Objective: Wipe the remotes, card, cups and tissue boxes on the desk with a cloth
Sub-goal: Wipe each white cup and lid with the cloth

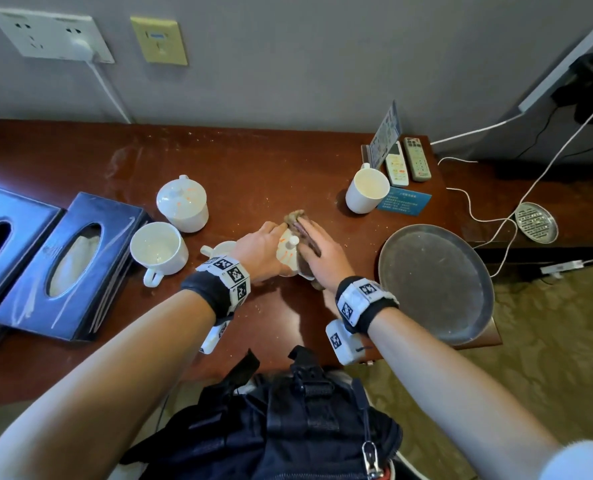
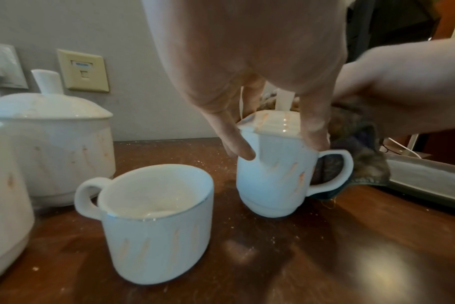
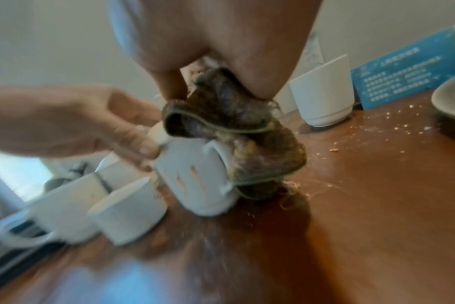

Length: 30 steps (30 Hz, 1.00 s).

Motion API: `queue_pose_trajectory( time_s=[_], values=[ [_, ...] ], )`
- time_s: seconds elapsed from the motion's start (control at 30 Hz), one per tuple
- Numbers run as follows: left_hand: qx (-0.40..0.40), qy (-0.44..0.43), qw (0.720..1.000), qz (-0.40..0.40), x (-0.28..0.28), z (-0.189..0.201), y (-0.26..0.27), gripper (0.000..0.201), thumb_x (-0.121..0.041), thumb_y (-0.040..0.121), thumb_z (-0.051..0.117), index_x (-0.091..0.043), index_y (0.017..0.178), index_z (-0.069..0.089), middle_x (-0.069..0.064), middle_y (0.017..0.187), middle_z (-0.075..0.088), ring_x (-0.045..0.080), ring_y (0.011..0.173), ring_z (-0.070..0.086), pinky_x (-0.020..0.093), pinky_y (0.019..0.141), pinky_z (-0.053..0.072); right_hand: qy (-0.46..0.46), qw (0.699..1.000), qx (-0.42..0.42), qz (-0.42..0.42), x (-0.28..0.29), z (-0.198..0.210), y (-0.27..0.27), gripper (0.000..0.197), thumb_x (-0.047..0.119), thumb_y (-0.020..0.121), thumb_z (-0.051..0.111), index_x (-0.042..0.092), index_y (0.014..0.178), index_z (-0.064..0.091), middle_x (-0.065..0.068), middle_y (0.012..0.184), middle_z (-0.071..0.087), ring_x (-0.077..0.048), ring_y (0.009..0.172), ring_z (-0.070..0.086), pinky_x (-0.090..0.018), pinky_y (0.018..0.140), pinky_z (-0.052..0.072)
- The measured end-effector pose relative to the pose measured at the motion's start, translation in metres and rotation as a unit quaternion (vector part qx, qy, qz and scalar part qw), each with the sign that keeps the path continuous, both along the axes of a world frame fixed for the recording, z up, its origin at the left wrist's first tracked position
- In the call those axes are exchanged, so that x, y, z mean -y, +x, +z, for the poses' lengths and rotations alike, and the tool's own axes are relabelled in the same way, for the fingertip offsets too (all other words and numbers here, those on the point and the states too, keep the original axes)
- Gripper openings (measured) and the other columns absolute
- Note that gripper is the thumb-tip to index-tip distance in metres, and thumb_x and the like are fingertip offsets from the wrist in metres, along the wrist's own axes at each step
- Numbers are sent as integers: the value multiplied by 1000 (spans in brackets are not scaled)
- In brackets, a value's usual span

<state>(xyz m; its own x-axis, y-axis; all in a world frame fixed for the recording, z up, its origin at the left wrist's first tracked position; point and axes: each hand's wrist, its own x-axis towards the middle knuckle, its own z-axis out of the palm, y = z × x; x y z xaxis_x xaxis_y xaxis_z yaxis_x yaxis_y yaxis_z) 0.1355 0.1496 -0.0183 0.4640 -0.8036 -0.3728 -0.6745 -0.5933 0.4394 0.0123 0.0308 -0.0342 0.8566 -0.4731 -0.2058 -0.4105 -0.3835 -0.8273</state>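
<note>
A white lidded cup with orange marks stands mid-desk. My left hand grips it from above at the lid, thumb and fingers down both sides of the lidded cup. My right hand holds a brown cloth against the cup's handle side. The wrist views show the cloth draped over the handle of the cup. Two remotes, a blue card and a plain cup sit at the back right. Two dark tissue boxes lie at the left.
Another lidded cup, an open cup and a smaller cup stand left of my hands. A round metal tray lies right, near the desk's edge. A standing card, white cables and crumbs are there too.
</note>
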Motion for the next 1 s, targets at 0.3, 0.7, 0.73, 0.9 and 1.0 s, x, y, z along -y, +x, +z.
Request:
queue_pose_trajectory(
  time_s=[0.3, 0.7, 0.73, 0.9, 1.0],
  values=[
    [9, 11, 1000, -17, 0, 6, 4, 89, -49, 78, 77, -21, 149, 32, 0, 145, 39, 30, 114, 58, 38, 89, 46, 4, 998, -48, 36, 17, 1, 2, 58, 25, 102, 48, 25, 155, 23, 5, 158, 29, -11, 144, 28, -23, 116, 21],
    [-3, 21, 1000, -19, 1, 5, 9, 94, -51, 73, 80, -23, 149, 33, -3, 146, 42, 29, 119, 56, 42, 96, 48, 18, 995, 46, -90, -13, -9, -23, 48, 14, 96, 60, 25, 142, 50, 15, 141, 44, 4, 133, 35, 3, 100, 23],
    [-12, 18, 1000, -19, 1, 5, 9, 94, -50, 73, 81, -24, 149, 33, -3, 146, 42, 28, 120, 56, 41, 97, 47, 26, 994, 40, -94, -11, -9, -24, 48, 15, 96, 61, 24, 141, 51, 14, 141, 45, 3, 133, 36, 2, 100, 23],
    [-28, 9, 999, -14, -1, 3, 9, 87, -47, 72, 82, -25, 143, 37, -5, 136, 46, 28, 111, 58, 40, 92, 48, 74, 992, 10, -103, 12, 0, 10, 39, 13, 95, 59, 21, 133, 60, 6, 137, 58, -9, 129, 50, -22, 110, 35],
    [-26, 13, 999, -17, -1, 5, 9, 87, -48, 73, 81, -25, 143, 36, -3, 137, 45, 30, 110, 59, 41, 90, 49, 60, 993, -18, -95, 21, 3, 31, 35, 15, 95, 59, 22, 128, 65, 4, 132, 63, -14, 125, 55, -33, 111, 39]
  ],
)
